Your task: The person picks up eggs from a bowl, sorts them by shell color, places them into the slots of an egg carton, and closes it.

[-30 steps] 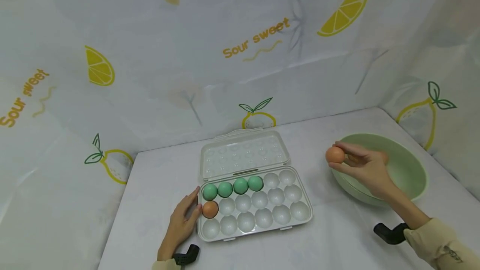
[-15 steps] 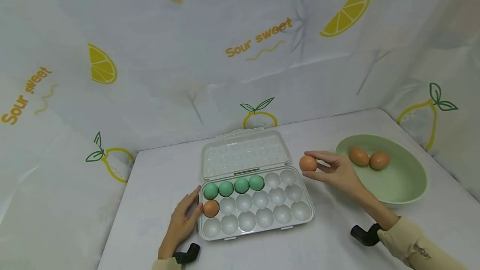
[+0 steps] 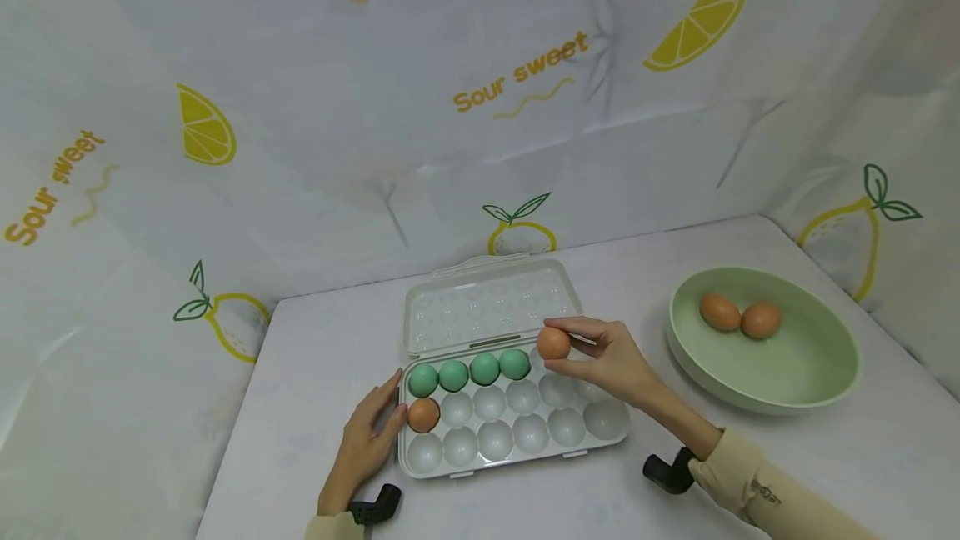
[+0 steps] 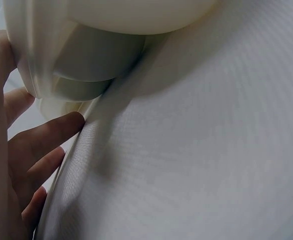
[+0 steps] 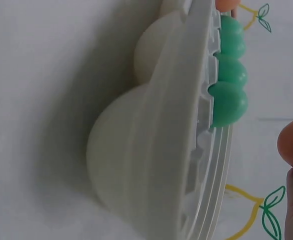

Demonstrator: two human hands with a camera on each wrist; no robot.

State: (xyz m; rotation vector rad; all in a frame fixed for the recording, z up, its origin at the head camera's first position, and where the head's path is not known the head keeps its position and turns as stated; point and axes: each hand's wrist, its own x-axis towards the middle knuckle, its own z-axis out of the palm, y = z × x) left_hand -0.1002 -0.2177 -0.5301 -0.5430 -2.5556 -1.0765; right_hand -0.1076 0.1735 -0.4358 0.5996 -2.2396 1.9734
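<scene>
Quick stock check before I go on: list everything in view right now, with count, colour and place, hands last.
Egg tray: one, white plastic, lid open, middle of the table.
Tray lid: one, clear white, hinged back behind the tray.
Green eggs: four, in the tray's back row, leftmost cups.
Brown egg in tray: one, middle row, leftmost cup.
Held brown egg: one, above the back row, just right of the green eggs.
Bowl: one, pale green, right of the tray.
Brown eggs in bowl: two, side by side, touching.
Table: one, white cover.
Backdrop: white sheet with lemon prints and "Sour sweet".
Left hand: fingers straight, resting against the tray's left edge.
Right hand: pinches the held brown egg.
</scene>
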